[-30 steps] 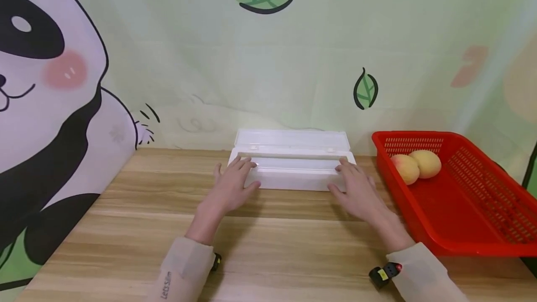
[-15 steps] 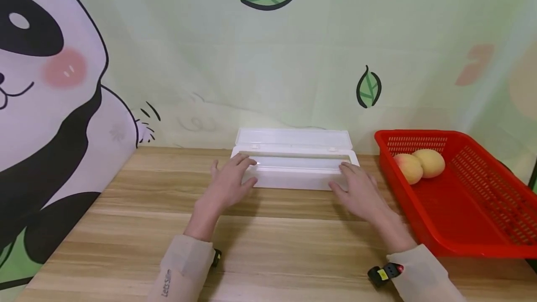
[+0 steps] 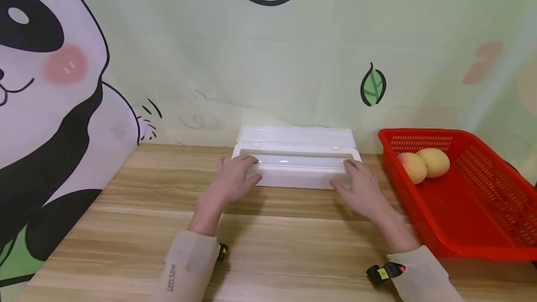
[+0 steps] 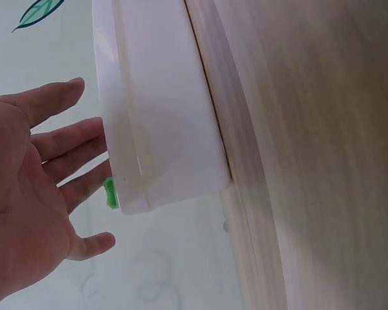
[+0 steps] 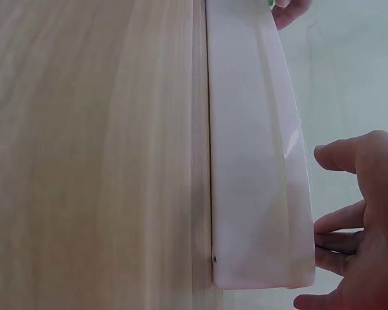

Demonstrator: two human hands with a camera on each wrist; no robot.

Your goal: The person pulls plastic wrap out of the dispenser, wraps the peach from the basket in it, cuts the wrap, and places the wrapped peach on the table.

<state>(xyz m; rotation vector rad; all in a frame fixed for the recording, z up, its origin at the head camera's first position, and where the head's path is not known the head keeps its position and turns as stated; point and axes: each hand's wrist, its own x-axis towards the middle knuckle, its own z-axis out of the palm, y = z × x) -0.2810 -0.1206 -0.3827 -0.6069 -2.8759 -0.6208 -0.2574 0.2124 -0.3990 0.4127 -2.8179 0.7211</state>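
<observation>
A long white box (image 3: 297,177) lies near the back edge of the wooden table, its lid (image 3: 297,137) raised behind it. The left hand (image 3: 230,179) rests at the box's left end, fingers loosely spread. At the right end, the right hand (image 3: 361,191) has its fingertips on the top edge and its thumb in front. Both wrist views show the box's white side (image 4: 165,103) with relaxed fingers at its upper edge; the right wrist view has the right hand (image 5: 368,226) low on the right. A small green piece (image 4: 111,193) shows beside the left fingers.
On the right stands a red plastic basket (image 3: 432,227) with two peaches (image 3: 434,162) at its back left corner. Behind the wooden table (image 3: 285,250) hangs a pale green cloth (image 3: 201,50) printed with a panda and leaves.
The head view has shifted slightly, so the box, basket and hands appear a little further right. Both hands keep about the same place at the box ends.
</observation>
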